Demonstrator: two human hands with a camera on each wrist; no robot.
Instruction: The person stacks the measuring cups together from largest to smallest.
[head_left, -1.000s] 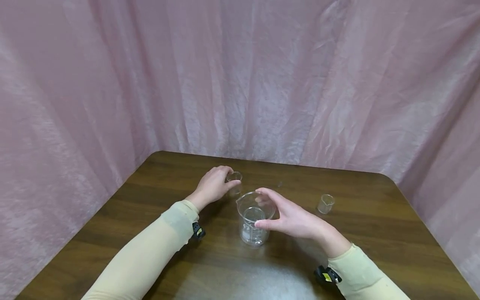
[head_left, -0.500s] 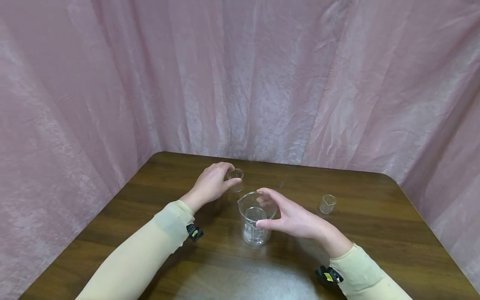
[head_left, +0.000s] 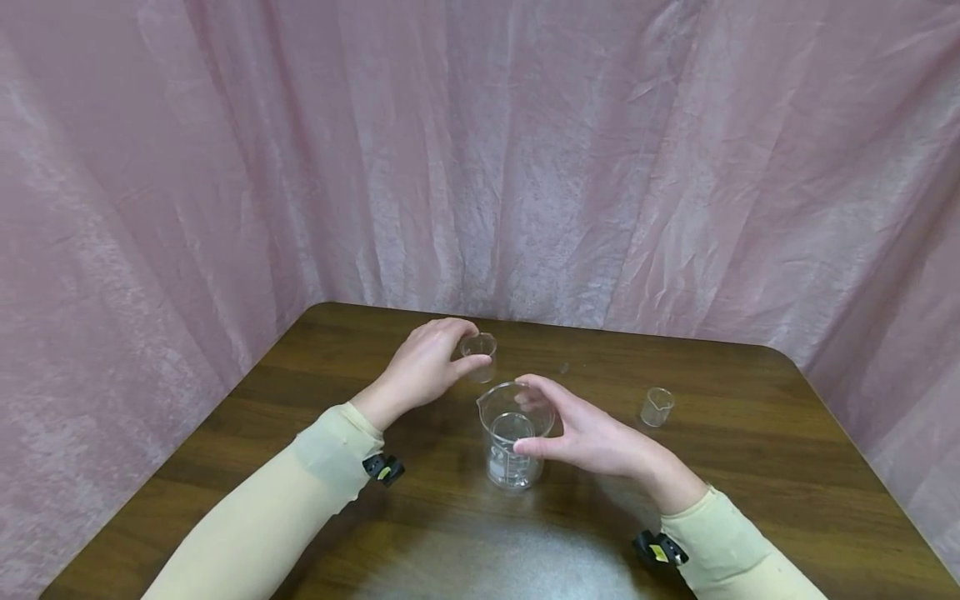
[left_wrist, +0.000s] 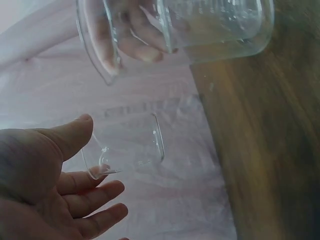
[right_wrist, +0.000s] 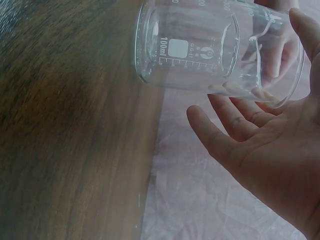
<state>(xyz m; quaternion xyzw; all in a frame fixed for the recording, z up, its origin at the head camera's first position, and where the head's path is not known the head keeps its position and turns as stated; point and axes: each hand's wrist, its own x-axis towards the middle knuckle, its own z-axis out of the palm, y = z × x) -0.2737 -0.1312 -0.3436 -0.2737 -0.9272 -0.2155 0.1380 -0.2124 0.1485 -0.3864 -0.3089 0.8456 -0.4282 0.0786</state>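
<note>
Held round the rim by the right hand (head_left: 592, 433): one large clear glass beaker (head_left: 498, 402), white-printed, upright at centre of the brown wooden table (head_left: 450, 542). Nested within: one smaller clear glass beaker (head_left: 513, 427). Gripped between thumb and fingers of the left hand (head_left: 423, 362): one medium cylindrical clear glass beaker (head_left: 483, 372), farther and slightly left. Standing well apart at right: one little spouted clear glass beaker (head_left: 657, 407). Far side: pink draped fabric (head_left: 480, 167).
</note>
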